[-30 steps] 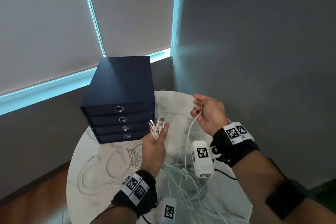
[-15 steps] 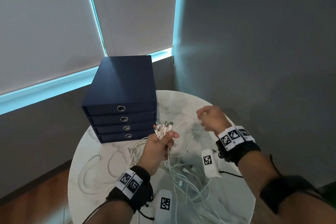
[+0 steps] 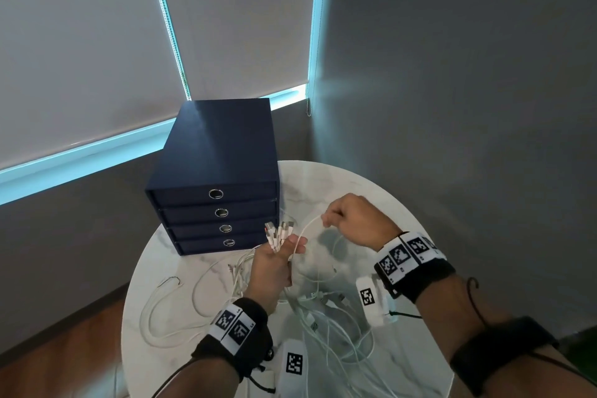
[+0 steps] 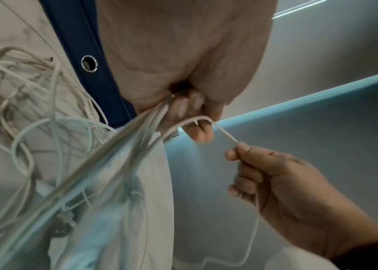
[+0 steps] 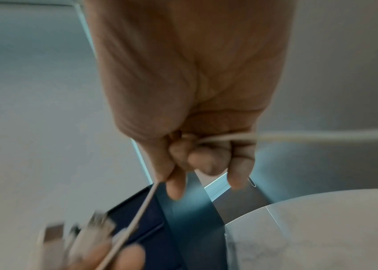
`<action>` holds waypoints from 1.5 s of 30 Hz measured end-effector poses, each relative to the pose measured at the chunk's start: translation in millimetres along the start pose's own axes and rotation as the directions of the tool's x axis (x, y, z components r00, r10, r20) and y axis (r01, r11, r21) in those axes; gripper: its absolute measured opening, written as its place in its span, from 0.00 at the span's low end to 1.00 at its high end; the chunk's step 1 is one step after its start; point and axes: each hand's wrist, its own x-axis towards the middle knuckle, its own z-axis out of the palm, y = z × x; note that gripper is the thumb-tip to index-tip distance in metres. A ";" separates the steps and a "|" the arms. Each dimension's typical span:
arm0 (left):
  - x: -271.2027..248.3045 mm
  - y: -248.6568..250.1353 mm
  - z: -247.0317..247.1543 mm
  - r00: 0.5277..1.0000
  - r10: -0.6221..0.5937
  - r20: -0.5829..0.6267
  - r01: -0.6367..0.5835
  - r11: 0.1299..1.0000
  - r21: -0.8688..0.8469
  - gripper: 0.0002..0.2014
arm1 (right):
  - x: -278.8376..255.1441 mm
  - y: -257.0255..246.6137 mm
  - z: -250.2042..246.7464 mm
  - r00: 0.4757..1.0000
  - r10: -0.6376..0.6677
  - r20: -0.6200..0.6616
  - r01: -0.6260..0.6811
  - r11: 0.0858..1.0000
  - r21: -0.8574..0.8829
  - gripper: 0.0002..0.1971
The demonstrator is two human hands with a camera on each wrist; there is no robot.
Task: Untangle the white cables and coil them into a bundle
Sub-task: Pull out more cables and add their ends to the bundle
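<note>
Left hand [image 3: 269, 268] grips white cables [image 3: 326, 317] by plugs; right hand [image 3: 353, 220] pinches one strand.

Table [image 3: 371, 191]: glossy white marble-look top, grey veins. Drawer box [image 3: 223, 152]: matt navy, shiny metal ring pulls. Cables [image 3: 326, 326]: smooth white plastic, metal plug tips. Floor [image 3: 64, 342]: wood, polished.
</note>
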 end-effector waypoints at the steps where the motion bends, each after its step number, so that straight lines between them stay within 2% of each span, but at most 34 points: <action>1: 1.2 -2.3 0.0 0.998 -0.016 -0.066 0.014 1.000 -0.024 0.14 | 3.1 2.7 -3.2 0.997 0.029 -0.069 -0.026 0.998 0.050 0.11; 3: 4.4 -9.4 -1.2 0.982 -0.017 -0.187 0.009 0.999 -0.041 0.14 | 9.1 6.3 -7.2 0.977 0.087 -0.193 -0.061 0.989 0.137 0.12; 5: 3.7 -13.4 -0.6 0.972 -0.017 -0.236 0.005 0.999 -0.050 0.15 | 13.4 6.2 -9.9 0.931 0.137 -0.338 -0.068 0.975 0.210 0.13; 7: 1.7 -14.7 1.9 0.979 -0.048 -0.200 0.030 0.996 -0.087 0.16 | 14.2 1.2 -10.6 0.868 0.168 -0.468 -0.053 0.967 0.249 0.12; 9: -1.4 -10.6 6.0 0.990 -0.106 -0.095 0.091 0.984 -0.155 0.16 | 11.7 -7.6 -4.6 0.854 0.131 -0.504 -0.003 0.969 0.248 0.11; 12: -1.5 1.7 13.8 0.976 -0.204 0.072 0.216 0.925 -0.312 0.17 | -0.1 -20.9 17.9 0.928 0.013 -0.373 0.065 0.978 0.197 0.09; 15: 2.5 14.2 18.5 0.951 -0.264 0.158 0.308 0.812 -0.496 0.15 | -16.3 -24.3 48.0 0.977 -0.060 -0.205 0.100 0.977 0.188 0.09; 18: 10.5 13.2 15.5 0.940 -0.299 0.161 0.334 0.724 -0.604 0.12 | -28.2 -19.2 71.5 0.977 -0.101 -0.186 0.128 0.982 0.139 0.10; 22: 13.7 7.4 9.1 0.935 -0.329 0.131 0.320 0.623 -0.714 0.14 | -38.0 -8.6 82.7 0.957 -0.115 -0.265 0.143 0.986 0.089 0.10; 25: 17.3 9.4 4.1 0.931 -0.358 0.079 0.286 0.575 -0.766 0.15 | -44.6 1.9 89.1 0.964 -0.161 -0.212 0.174 0.984 0.043 0.09; 27: 21.4 11.5 -0.1 0.934 -0.349 0.076 0.276 0.569 -0.775 0.16 | -48.4 13.1 92.3 0.978 -0.148 -0.146 0.157 0.986 0.051 0.10; 32: 29.8 19.7 -8.4 0.961 -0.275 0.044 0.212 0.619 -0.756 0.18 | -61.1 49.9 91.2 0.997 -0.047 0.054 0.036 0.983 0.179 0.08; 37: 32.4 22.5 -13.0 0.973 -0.229 0.005 0.153 0.635 -0.757 0.17 | -68.5 94.5 77.5 0.988 0.050 0.143 -0.082 0.970 0.228 0.07; 39: 31.9 22.5 -16.3 0.979 -0.203 -0.013 0.124 0.646 -0.753 0.17 | -71.8 114.1 61.5 0.990 0.095 0.106 -0.117 0.967 0.227 0.06; 41: 31.8 22.3 -20.2 0.983 -0.181 -0.042 0.090 0.661 -0.745 0.16 | -75.6 142.5 39.0 0.988 0.152 -0.005 -0.148 0.968 0.204 0.14; 42: 31.7 22.2 -22.7 0.983 -0.174 -0.058 0.075 0.667 -0.741 0.16 | -76.7 158.1 23.0 0.976 0.208 -0.058 -0.192 0.961 0.200 0.12; 44: 31.9 21.5 -29.1 0.981 -0.171 -0.092 0.049 0.675 -0.736 0.16 | -82.8 179.5 -19.5 0.915 0.331 -0.230 -0.298 0.940 0.165 0.03; 45: 32.5 20.4 -32.3 0.979 -0.174 -0.105 0.041 0.675 -0.737 0.16 | -86.3 192.2 -40.8 0.877 0.364 -0.314 -0.345 0.931 0.118 0.05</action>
